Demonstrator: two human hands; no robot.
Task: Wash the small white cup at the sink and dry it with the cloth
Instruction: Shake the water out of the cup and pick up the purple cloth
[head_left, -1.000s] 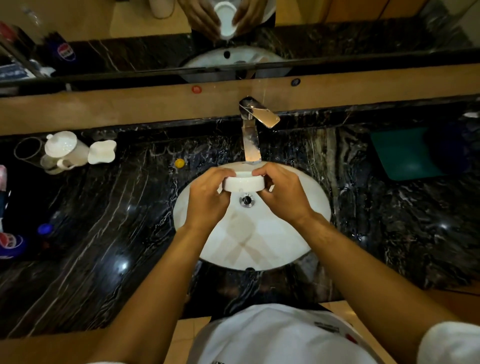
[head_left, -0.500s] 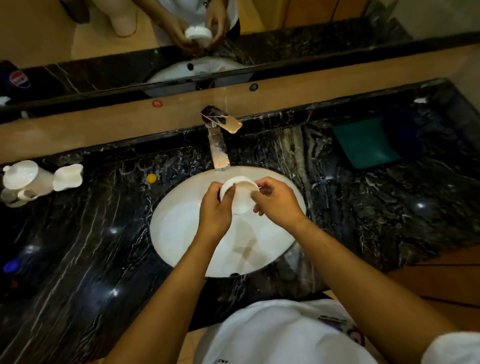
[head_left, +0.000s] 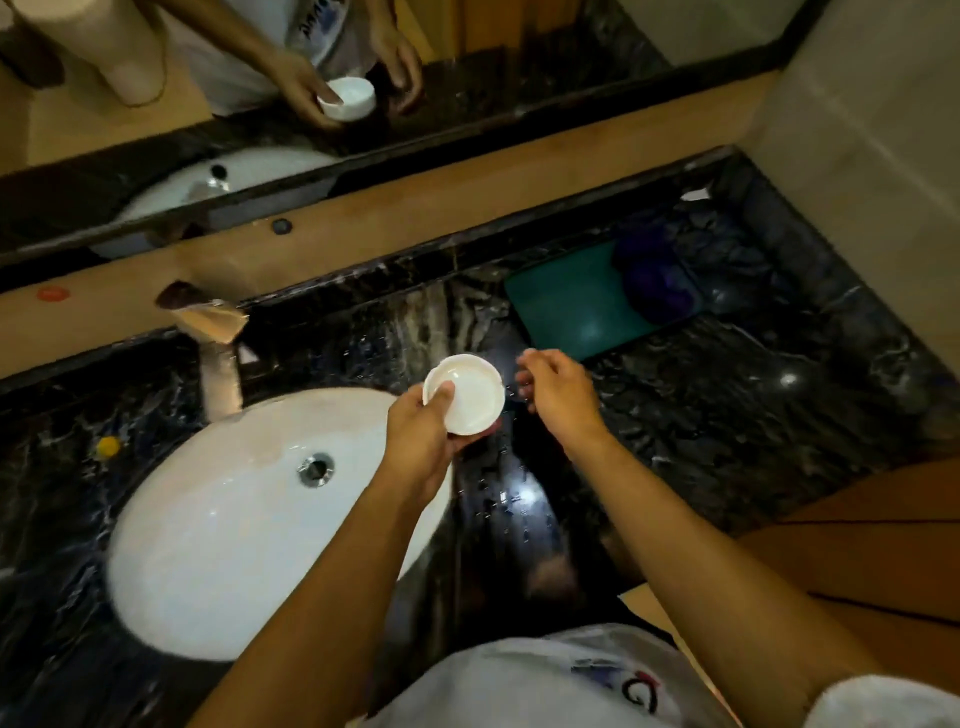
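1. Head view, centre of the frame: the left hand holds the small white round ceramic cup, thumb hooked over the near rim and into the hollow, the other fingers curled underneath. The cup is tilted so its open mouth faces the camera, and it is held in the air above the counter just right of the basin's edge.
2. Head view, just right of the cup: the right hand is apart from the cup and holds nothing; its fingers are loosely curled and slightly spread, tips pointing toward the cup.
3. Head view, lower left: the white oval sink basin is set into the black marble counter, with a round metal drain in it. A metal faucet stands behind it at the left.
4. Head view, upper right: a teal rectangular tray lies on the counter, with a dark blue cloth on its right part.
5. Head view, top: the mirror reflects both hands and the cup.
6. Head view, far left: a small yellow object lies on the counter.
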